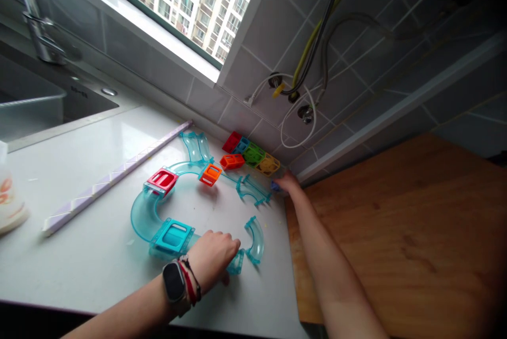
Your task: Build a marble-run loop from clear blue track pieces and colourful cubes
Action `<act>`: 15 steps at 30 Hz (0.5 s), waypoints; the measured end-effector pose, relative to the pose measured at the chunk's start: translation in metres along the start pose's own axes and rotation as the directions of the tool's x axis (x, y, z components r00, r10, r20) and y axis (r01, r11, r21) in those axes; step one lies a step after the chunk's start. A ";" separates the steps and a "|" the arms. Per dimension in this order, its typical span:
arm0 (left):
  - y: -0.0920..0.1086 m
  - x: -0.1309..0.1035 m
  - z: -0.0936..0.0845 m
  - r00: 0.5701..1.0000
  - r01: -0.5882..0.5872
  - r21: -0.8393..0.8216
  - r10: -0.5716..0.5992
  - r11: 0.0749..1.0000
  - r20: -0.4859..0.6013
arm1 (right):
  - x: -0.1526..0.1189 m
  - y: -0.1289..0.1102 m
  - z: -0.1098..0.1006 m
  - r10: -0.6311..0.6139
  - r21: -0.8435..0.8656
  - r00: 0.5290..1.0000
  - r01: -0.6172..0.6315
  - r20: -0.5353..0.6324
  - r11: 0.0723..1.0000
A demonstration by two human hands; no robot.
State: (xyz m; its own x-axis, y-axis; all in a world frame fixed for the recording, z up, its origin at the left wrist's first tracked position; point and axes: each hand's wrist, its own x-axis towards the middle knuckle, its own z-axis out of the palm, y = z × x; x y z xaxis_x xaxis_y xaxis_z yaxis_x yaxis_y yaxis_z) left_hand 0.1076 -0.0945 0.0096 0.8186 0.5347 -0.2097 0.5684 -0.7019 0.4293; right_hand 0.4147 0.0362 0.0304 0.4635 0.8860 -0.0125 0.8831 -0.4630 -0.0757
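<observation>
On a white counter (pixel 87 275), a clear teal track (pixel 144 217) bends in an open C, its gap to the right, and looks partly assembled. Set along it are a blue block (pixel 176 234) near, a red block (pixel 163 180) left and an orange block (pixel 209 174) far. A coloured row (pixel 253 155) stands apart by the far wall (pixel 269 22).

The left hand (pixel 214 254) is closed over the track's near stretch. The right hand (pixel 285 182) is at the far-right corner (fingers hidden, so its grip cannot be told). A curve (pixel 259 238) lies loose right of the left hand; a smaller brick (pixel 232 161), orange too, sits beside the row.

A wooden board (pixel 396 233) borders the counter's right edge; the sink (pixel 89 109) lies far left. A lilac strip (pixel 119 174) slants left of the track; the widest room is between it and the near edge, which runs close to the left hand.
</observation>
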 end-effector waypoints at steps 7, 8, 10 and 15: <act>-0.004 -0.006 -0.004 0.998 -0.064 0.007 0.064 0.998 -0.021 | -0.202 0.013 0.039 -0.044 0.757 0.964 0.235 -0.264 0.610; -0.005 -0.006 -0.003 0.997 -0.074 0.007 0.074 0.997 -0.027 | -0.231 0.016 0.048 -0.063 0.858 0.971 0.233 -0.230 0.457; -0.007 -0.007 0.000 0.995 -0.092 0.009 0.092 0.996 -0.044 | -0.276 0.023 0.063 -0.092 0.930 0.981 0.193 -0.173 0.313; -0.011 -0.007 0.002 0.991 -0.125 -0.003 0.125 0.992 -0.054 | -0.310 0.033 0.076 -0.251 0.918 0.966 0.148 -0.055 0.368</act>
State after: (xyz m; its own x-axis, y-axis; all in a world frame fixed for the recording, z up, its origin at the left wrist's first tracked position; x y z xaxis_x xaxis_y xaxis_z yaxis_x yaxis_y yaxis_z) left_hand 0.0964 -0.0915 0.0045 0.8775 0.4676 -0.1067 0.4612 -0.7617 0.4551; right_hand 0.2948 -0.2520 -0.0436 0.2299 0.9712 0.0620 0.3269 -0.0171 -0.9449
